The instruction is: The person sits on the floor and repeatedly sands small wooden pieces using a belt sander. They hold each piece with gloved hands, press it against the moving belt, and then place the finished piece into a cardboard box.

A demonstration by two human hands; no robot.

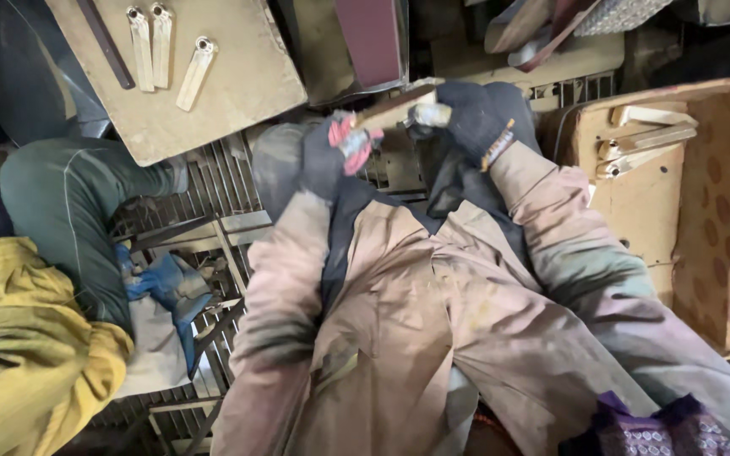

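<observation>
Gloved hands gripped a flat metal piece at a sanding belt.
Left hand and right hand were both closed on it; a slip risked glove meeting belt.

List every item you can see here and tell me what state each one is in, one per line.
left hand: gloved, gripping one end of the metal piece.
right hand: gloved, gripping the other end.
metal piece: held tilted against the sanding belt.
sanding belt: dark red, motion cannot be told.
three flat metal blanks: lying loose on the board.
cardboard box: open, several blanks stacked inside.
blue glove: resting on the metal grate.
</observation>
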